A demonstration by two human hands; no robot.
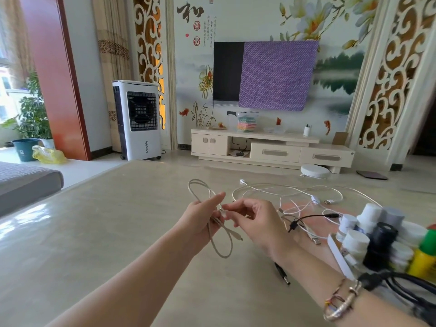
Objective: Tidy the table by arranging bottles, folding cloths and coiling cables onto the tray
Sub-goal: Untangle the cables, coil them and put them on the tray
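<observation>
My left hand grips a beige cable gathered into loops above the table; one loop sticks up past the fingers, another hangs below with a plug end. My right hand pinches the same cable right beside the left fingers. A tangle of white cables lies on the table beyond the hands. A thin black cable runs across them. At the right edge a white tray holds several bottles, mostly with white caps, one black, one yellow with a green cap.
A thick black cable coils at the lower right by my right forearm. A black plug lies on the beige table under my right wrist. A grey cushion sits to the left. A TV cabinet and an air cooler stand across the room.
</observation>
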